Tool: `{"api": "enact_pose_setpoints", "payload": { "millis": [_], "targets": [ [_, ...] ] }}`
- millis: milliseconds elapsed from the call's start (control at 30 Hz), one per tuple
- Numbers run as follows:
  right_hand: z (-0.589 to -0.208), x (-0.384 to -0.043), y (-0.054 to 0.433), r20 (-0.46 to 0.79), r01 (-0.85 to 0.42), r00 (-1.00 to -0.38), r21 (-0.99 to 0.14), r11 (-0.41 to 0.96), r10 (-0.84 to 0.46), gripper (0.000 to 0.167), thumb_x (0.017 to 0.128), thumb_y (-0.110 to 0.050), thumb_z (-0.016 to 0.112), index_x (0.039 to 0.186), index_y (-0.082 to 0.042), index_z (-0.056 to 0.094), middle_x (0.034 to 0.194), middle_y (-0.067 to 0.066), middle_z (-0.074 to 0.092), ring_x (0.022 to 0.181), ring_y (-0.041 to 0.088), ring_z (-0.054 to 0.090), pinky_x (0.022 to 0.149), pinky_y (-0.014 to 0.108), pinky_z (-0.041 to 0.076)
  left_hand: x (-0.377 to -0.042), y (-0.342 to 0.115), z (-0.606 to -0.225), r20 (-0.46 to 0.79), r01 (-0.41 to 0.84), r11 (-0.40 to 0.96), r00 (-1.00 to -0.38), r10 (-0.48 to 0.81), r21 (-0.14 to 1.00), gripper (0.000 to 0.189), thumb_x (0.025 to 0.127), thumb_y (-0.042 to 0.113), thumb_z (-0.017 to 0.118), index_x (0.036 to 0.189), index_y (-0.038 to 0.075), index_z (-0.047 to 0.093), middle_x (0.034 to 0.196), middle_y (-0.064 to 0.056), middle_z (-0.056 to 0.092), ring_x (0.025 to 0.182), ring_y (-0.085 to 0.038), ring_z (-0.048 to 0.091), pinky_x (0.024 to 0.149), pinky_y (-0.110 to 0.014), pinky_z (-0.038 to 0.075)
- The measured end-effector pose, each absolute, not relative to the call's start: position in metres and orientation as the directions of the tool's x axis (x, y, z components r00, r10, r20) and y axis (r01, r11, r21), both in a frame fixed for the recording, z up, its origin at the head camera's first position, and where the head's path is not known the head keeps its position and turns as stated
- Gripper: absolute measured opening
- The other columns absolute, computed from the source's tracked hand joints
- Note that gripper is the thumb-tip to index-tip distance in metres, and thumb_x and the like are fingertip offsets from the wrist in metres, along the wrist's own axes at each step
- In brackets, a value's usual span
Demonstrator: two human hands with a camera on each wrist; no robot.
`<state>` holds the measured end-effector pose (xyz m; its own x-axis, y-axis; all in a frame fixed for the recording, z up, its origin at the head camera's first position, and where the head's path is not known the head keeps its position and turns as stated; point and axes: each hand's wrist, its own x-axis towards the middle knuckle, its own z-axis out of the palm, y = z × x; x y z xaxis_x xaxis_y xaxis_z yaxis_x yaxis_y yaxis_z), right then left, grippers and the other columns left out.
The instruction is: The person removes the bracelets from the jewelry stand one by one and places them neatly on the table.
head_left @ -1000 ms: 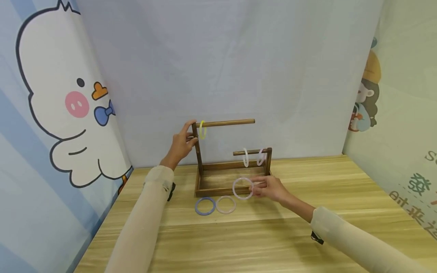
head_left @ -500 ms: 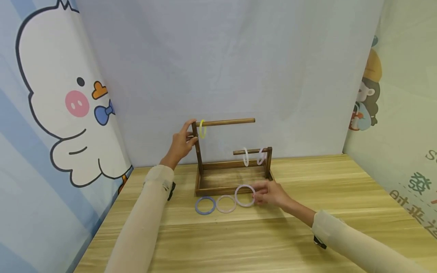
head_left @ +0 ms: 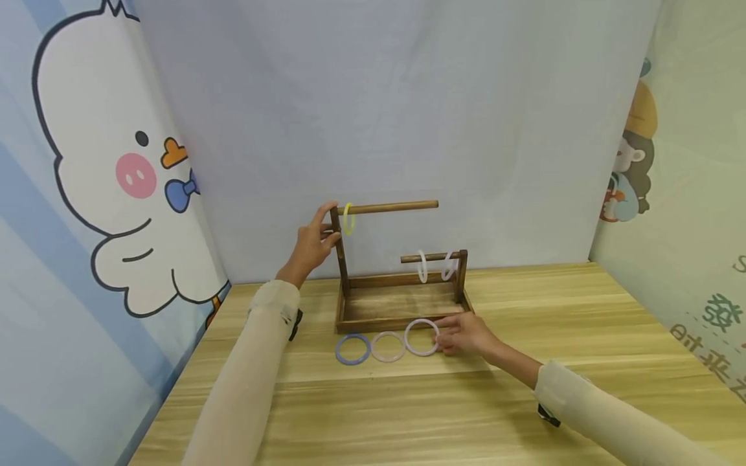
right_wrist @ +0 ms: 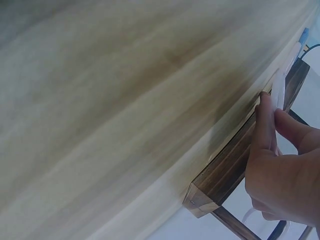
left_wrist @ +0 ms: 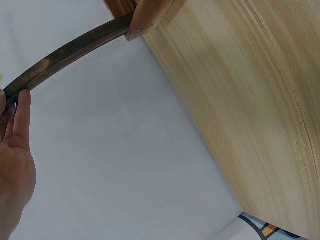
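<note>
My left hand (head_left: 310, 249) grips the top of the left post (head_left: 340, 259) of a wooden two-bar rack; in the left wrist view its fingers (left_wrist: 22, 117) lie against that post. With thumb and fingers, my right hand (head_left: 471, 335) pinches the right side of a pale lavender bangle (head_left: 406, 338) in front of the rack's tray. Left of it, a pale pink bangle (head_left: 388, 361) and a blue bangle (head_left: 352, 364) lie on the table in a row. The right wrist view shows the pinched bangle (right_wrist: 280, 92) edge-on, close to the tabletop.
A yellow bangle (head_left: 346, 220) hangs on the rack's upper bar (head_left: 396, 208). Two pale bangles, one whitish (head_left: 425, 275) and one pinkish (head_left: 445, 274), hang on the lower bar (head_left: 437, 257). The tray's front edge (head_left: 379, 325) sits just behind the row. A pale curtain (head_left: 396, 116) stands behind.
My right hand has lowered the lavender bangle and carried it slightly right, from in front of the tray edge to beside the pale pink bangle. The left hand keeps its grip on the post.
</note>
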<state>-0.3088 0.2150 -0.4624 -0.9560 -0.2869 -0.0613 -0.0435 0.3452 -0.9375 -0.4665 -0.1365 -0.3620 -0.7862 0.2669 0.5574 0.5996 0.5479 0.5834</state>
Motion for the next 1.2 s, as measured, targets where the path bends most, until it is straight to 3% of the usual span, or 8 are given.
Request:
{"api": "enact_pose_setpoints", "payload": {
  "millis": [267,667,1200],
  "targets": [
    [-0.4637,-0.305,0.2149,-0.05,-0.04,-0.971,-0.931,0.364,-0.234,0.027,0.093,0.003,0.074,0.117,0.016,0.07,0.089,0.022,0.077,0.077,0.029,0.078,0.068,0.035,0.068,-0.465,-0.135,-0.3638,0.558,0.599,0.533,-0.788,0.26,0.598,0.072,0.098,-0.005,0.068,0.158,0.021,0.039,0.125,-0.033,0.067,0.115,-0.041,0.07,0.092,-0.041,0.064],
    [-0.4662,-0.3048,0.2131,-0.005,-0.064,-0.984,-0.922,0.381,-0.178,0.017,0.089,0.004,0.078,0.102,0.014,0.075,0.082,0.02,0.077,0.072,0.028,0.078,0.063,0.031,0.067,-0.4658,-0.1343,-0.3624,0.539,0.589,0.511,-0.801,0.262,0.626,0.072,0.099,-0.004,0.067,0.159,0.024,0.038,0.128,-0.032,0.066,0.117,-0.04,0.069,0.09,-0.042,0.065],
    [-0.464,-0.3026,0.2142,0.002,-0.083,-0.981,-0.905,0.417,-0.192,0.015,0.09,0.001,0.079,0.098,0.013,0.076,0.084,0.022,0.077,0.074,0.031,0.078,0.064,0.033,0.067,-0.4654,-0.1345,-0.3616,0.554,0.603,0.531,-0.787,0.272,0.596,0.071,0.099,-0.004,0.068,0.159,0.019,0.038,0.126,-0.033,0.067,0.115,-0.04,0.07,0.089,-0.041,0.065]
  ]
}}
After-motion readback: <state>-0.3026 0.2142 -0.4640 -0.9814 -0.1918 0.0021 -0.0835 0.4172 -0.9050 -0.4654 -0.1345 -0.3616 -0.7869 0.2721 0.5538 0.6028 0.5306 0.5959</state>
